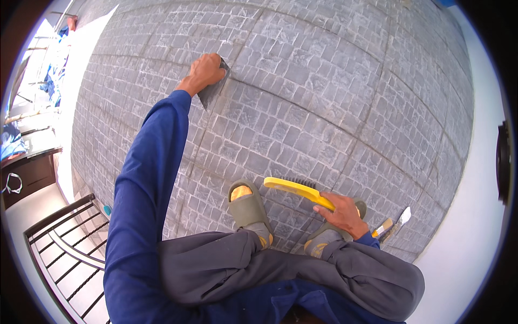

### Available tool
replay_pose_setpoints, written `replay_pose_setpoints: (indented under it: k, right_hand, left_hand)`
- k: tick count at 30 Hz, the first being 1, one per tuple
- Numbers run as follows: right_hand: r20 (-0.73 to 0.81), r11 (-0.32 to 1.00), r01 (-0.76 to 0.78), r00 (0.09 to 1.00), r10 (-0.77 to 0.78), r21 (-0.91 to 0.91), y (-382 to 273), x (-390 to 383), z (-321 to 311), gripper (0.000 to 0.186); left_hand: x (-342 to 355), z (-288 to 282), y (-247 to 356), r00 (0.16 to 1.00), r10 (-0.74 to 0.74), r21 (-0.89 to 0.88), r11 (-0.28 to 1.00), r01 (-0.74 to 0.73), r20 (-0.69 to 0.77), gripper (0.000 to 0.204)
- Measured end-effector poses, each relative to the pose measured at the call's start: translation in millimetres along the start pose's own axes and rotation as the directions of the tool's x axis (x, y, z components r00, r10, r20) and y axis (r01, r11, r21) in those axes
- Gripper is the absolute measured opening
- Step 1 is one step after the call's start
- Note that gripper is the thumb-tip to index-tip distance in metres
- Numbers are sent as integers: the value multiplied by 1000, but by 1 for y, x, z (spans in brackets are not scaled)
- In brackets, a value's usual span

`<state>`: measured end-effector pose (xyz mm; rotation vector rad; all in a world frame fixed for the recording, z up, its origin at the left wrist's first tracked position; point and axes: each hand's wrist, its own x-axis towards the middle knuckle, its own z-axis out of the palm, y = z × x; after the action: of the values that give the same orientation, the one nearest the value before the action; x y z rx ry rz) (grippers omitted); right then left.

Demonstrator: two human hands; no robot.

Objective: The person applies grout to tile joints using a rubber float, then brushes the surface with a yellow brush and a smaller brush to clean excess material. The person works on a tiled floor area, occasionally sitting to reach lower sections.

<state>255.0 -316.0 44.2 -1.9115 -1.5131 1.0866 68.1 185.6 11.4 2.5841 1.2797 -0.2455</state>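
Observation:
My left hand (205, 71) is stretched far forward, its fingers closed on a dark flat scraper (211, 90). The scraper's thin blade stands edge-down on or just over the grey tiled floor (302, 113), close to a tile joint. Whether it has a handle is hidden by my fingers. Near my right foot, my right hand (343, 214) grips the yellow handle of a wire brush (294, 187). Its dark bristles face away from me, and the brush is held above the floor, not seen touching it.
My sandalled feet (248, 208) rest on the tiles below my bent knees. To the right lie a paintbrush (383, 227) and a white-tipped flat tool (402, 217), near a white wall (450, 243). At lower left stands a dark metal railing (67, 248); a small teal object (107, 210) is beside it.

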Motion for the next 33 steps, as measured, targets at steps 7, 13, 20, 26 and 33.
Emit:
replay_pose_setpoints:
  k: [7, 13, 20, 26, 33]
  right_hand:
    - [-25, 1000, 21, 999, -21, -3, 1, 0, -1, 43]
    - [-37, 1000, 2, 999, -2, 8, 1, -3, -1, 43]
    - [-19, 1000, -6, 1000, 6, 3, 2, 0, 2, 43]
    - [-17, 1000, 25, 1000, -25, 7, -2, 6, -1, 43]
    - [-56, 999, 32, 998, -32, 1, 2, -3, -2, 44]
  left_hand:
    - [6, -3, -3, 1000, -17, -9, 1000, 17, -6, 42]
    - [10, -4, 0, 1000, -12, 25, 1000, 11, 16, 43]
    - [4, -3, 0, 1000, 25, -37, 999, -24, 12, 39]
    - [-30, 8, -12, 987, 39, 84, 995, -53, 156, 33]
    - [-55, -7, -37, 967, 95, 114, 986, -125, 236, 38]
